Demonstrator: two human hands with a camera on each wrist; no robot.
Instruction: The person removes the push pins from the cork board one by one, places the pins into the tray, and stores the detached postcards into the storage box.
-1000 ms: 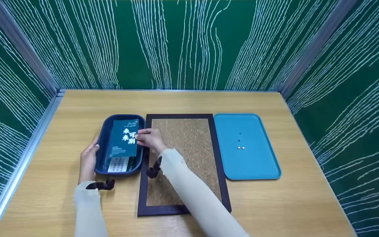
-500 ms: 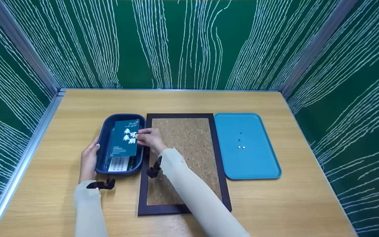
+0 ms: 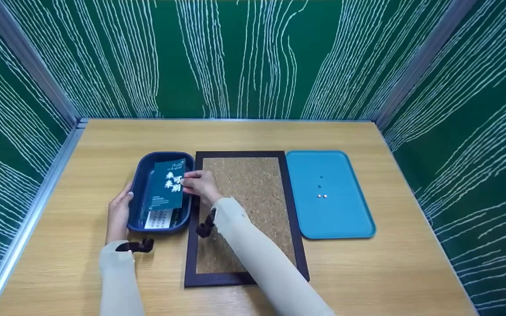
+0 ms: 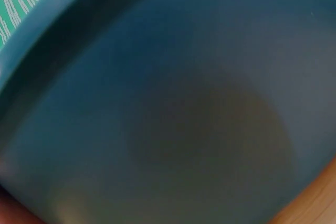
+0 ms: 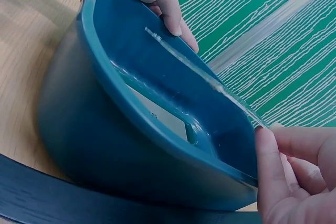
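Observation:
In the head view my left hand [image 3: 118, 210] holds the left side of a deep blue plastic basin [image 3: 135, 206]. Its thumb hooks over the rim and its fingers lie along the outside, as the right wrist view also shows. My right hand [image 3: 204, 186] pinches the right edge of a dark green card [image 3: 161, 186] with white Chinese characters. The card is raised inside the basin's opening, and in the right wrist view it appears edge-on as a thin glossy strip. Beneath it, another card [image 3: 158, 219] with a white printed panel lies on the basin floor, partly hidden.
A cork board [image 3: 253, 188] with a dark frame lies right of the basin, under my right forearm. Beyond it sits a flat turquoise tray [image 3: 336, 219] with several tiny pieces [image 3: 322, 196], pale and dark. Green panels [image 3: 257, 61] with white lines enclose the wooden table [image 3: 367, 272].
The green card has tilted slightly in my right hand's pinch. Both hands and the basin stay practically in place.

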